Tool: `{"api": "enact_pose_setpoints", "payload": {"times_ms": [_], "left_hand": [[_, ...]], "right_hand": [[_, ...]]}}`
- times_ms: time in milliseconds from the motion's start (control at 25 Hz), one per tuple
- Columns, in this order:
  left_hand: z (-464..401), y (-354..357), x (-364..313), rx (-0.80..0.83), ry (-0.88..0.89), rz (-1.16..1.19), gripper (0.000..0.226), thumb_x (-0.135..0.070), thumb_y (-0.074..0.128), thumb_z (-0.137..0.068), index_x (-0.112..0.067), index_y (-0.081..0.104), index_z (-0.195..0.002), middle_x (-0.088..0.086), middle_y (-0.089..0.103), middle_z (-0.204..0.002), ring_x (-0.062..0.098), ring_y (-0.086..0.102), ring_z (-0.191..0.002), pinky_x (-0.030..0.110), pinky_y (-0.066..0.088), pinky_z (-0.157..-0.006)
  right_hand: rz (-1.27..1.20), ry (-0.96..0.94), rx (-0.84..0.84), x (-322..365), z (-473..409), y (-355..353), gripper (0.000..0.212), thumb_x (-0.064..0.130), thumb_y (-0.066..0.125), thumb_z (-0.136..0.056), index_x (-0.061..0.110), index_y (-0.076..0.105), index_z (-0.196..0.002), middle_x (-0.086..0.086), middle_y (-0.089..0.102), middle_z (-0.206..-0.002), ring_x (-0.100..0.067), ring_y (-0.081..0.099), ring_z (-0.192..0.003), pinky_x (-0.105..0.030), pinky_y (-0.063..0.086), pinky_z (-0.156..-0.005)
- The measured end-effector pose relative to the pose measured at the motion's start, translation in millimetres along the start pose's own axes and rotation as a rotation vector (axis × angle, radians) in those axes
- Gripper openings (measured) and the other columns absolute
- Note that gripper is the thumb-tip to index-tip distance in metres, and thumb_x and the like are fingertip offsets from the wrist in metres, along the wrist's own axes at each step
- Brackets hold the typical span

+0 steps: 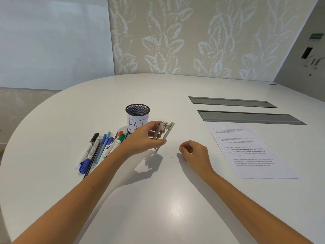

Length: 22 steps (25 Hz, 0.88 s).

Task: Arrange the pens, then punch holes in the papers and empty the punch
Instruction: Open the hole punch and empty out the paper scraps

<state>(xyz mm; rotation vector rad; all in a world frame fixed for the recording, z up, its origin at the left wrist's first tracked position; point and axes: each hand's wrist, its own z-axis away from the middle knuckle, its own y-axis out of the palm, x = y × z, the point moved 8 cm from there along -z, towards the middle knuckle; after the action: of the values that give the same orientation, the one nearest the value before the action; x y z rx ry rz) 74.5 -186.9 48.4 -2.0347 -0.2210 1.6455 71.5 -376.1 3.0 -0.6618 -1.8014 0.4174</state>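
Note:
My left hand (146, 138) grips a grey hole punch (166, 134), tipped on its side just above the white table (158, 199). A few tiny paper dots (171, 156) lie on the table below and to the right of it. My right hand (193, 152) rests on the table right of the punch, fingers curled, thumb and forefinger pinched together; whether a paper dot is between them I cannot tell. Several pens and markers (100, 148) lie in a loose bundle at the left. Printed papers (249, 152) lie flat at the right.
A black mesh pen cup (137, 117) with a white label stands behind the pens, with no pens showing above its rim. Two grey cable-slot covers (246, 110) are set into the table behind the papers. The table's curved edge runs along the left.

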Motion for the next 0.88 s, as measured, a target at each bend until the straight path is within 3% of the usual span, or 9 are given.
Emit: {"api": "enact_pose_setpoints", "payload": {"times_ms": [120, 240, 360, 520, 640, 760, 880], "left_hand": [[-4, 2, 0, -0.043, 0.013, -0.086, 0.051, -0.029, 0.074, -0.076, -0.025, 0.047, -0.118, -0.009, 0.061, -0.111, 0.011, 0.062, -0.098, 0.023, 0.052, -0.079], [-4, 5, 5, -0.108, 0.015, -0.131, 0.051, -0.03, 0.075, -0.073, -0.02, 0.045, -0.113, -0.003, 0.061, -0.107, 0.019, 0.063, -0.097, 0.034, 0.053, -0.082], [-4, 16, 6, -0.049, 0.054, -0.249, 0.046, -0.027, 0.075, -0.072, -0.019, 0.046, -0.107, -0.009, 0.055, -0.093, 0.025, 0.06, -0.093, 0.039, 0.051, -0.076], [-5, 15, 3, -0.158, 0.141, -0.276, 0.041, -0.026, 0.075, -0.071, -0.021, 0.045, -0.099, -0.02, 0.049, -0.085, 0.007, 0.051, -0.074, 0.019, 0.038, -0.057], [-6, 16, 7, -0.144, 0.146, -0.277, 0.039, -0.025, 0.074, -0.072, -0.023, 0.045, -0.099, -0.021, 0.05, -0.087, 0.002, 0.051, -0.075, 0.016, 0.037, -0.059], [-11, 9, 20, -0.151, 0.037, -0.147, 0.039, -0.024, 0.073, -0.076, -0.022, 0.05, -0.107, -0.012, 0.059, -0.101, 0.009, 0.06, -0.09, 0.025, 0.05, -0.075], [-7, 7, 36, -0.091, -0.167, 0.432, 0.019, -0.017, 0.06, -0.089, -0.021, 0.056, -0.107, 0.006, 0.064, -0.111, 0.019, 0.066, -0.09, 0.031, 0.058, -0.078]], "right_hand": [[-0.062, 0.071, -0.014, -10, -1, -1, 0.008, 0.009, 0.063, -0.085, 0.011, 0.069, -0.08, 0.004, 0.064, -0.065, -0.007, 0.057, -0.056, -0.015, 0.045, -0.059], [-0.079, 0.078, -0.006, -10, -1, -1, 0.008, 0.009, 0.063, -0.085, 0.011, 0.069, -0.08, 0.004, 0.064, -0.065, -0.008, 0.057, -0.055, -0.016, 0.047, -0.059], [-0.124, 0.102, 0.0, -12, -1, 0, 0.008, 0.008, 0.063, -0.086, 0.01, 0.069, -0.081, -0.001, 0.066, -0.069, -0.014, 0.059, -0.053, -0.017, 0.05, -0.055], [-0.132, 0.111, 0.01, -13, -2, 0, 0.008, 0.007, 0.061, -0.086, 0.008, 0.069, -0.083, -0.002, 0.067, -0.072, -0.018, 0.062, -0.056, -0.015, 0.051, -0.053], [-0.147, 0.12, 0.016, -13, -2, 1, 0.008, 0.006, 0.061, -0.086, 0.006, 0.069, -0.084, -0.004, 0.068, -0.075, -0.017, 0.063, -0.062, -0.018, 0.055, -0.055], [-0.17, 0.137, 0.023, -15, -1, 1, 0.008, 0.006, 0.062, -0.086, 0.006, 0.069, -0.085, -0.004, 0.067, -0.075, -0.015, 0.063, -0.066, -0.016, 0.055, -0.054], [-0.215, 0.199, 0.033, -19, -2, 1, 0.007, 0.006, 0.062, -0.086, 0.006, 0.069, -0.084, -0.003, 0.066, -0.074, -0.016, 0.062, -0.062, -0.02, 0.056, -0.057]]}}
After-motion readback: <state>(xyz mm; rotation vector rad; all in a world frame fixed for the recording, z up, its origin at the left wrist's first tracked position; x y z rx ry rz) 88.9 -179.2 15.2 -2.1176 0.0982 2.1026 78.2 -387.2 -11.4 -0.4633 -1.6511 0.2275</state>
